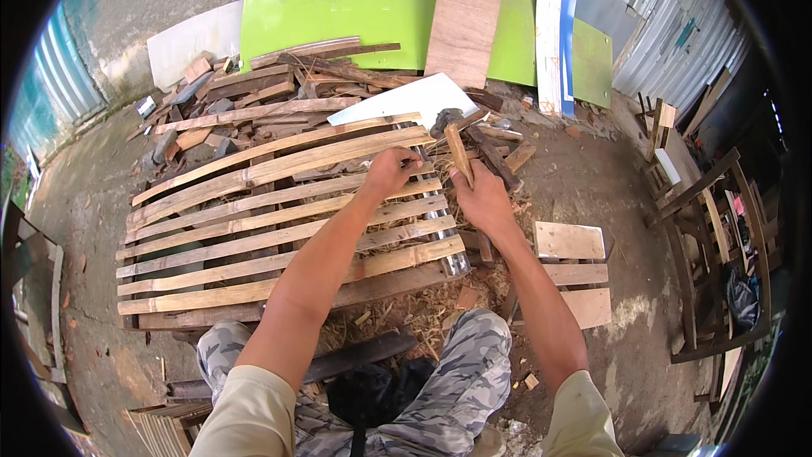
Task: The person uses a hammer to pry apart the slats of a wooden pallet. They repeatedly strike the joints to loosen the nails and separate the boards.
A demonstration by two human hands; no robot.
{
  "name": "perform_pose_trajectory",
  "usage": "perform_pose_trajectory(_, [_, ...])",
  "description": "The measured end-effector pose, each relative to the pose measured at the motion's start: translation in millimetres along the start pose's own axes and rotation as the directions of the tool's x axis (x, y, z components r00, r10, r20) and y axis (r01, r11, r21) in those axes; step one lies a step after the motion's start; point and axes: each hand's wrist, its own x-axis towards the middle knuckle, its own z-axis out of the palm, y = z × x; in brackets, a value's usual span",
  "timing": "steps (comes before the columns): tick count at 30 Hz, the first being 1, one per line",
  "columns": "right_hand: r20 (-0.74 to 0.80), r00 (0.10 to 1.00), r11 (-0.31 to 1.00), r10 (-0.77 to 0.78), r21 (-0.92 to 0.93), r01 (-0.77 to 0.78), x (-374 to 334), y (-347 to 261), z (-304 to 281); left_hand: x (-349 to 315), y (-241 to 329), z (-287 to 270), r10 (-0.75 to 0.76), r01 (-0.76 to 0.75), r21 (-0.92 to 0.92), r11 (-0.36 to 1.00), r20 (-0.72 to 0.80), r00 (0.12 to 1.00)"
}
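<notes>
Bamboo slats [254,176] lie side by side in a row across wooden supports, with gaps between them. A shiny strip [457,264] runs under their right ends. My left hand [392,171] is closed in a pinch over the slats near those ends; what its fingertips hold is too small to make out. Just right of the slats, my right hand [484,196] wraps round the wooden handle of a hammer [458,155]. The handle points up and away from me, and its dark head is hard to separate from the scraps behind.
Behind the slats is a heap of scrap wood [254,89] with a white sheet [406,101]. Green panels [338,13] and a tall board [468,17] lean at the back. A small wooden stool [571,241] stands right; a wooden frame [736,245] is farther right.
</notes>
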Motion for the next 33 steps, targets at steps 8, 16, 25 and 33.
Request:
perform_pose_trajectory(8, [0.109,0.989,0.981,-0.099,-0.158,0.115,18.1,19.8,18.8,1.0,0.4,0.4,-0.004,0.004,0.019,1.000,0.011,1.000])
perform_pose_trajectory(16, [0.120,0.984,0.968,-0.133,-0.195,0.155,18.6,31.6,33.8,0.8,9.6,-0.5,0.013,-0.014,0.020,1.000,0.023,1.000])
perform_pose_trajectory(25, [0.080,0.992,0.983,-0.102,-0.148,0.113,16.7,37.2,38.3,-0.9,7.7,-1.6,0.020,-0.021,0.019,1.000,0.010,1.000])
perform_pose_trajectory(33, [0.063,0.997,0.990,-0.045,-0.130,0.053,10.4,33.3,37.7,-0.7,7.0,-2.9,-0.038,0.037,0.033,0.999,0.032,0.999])
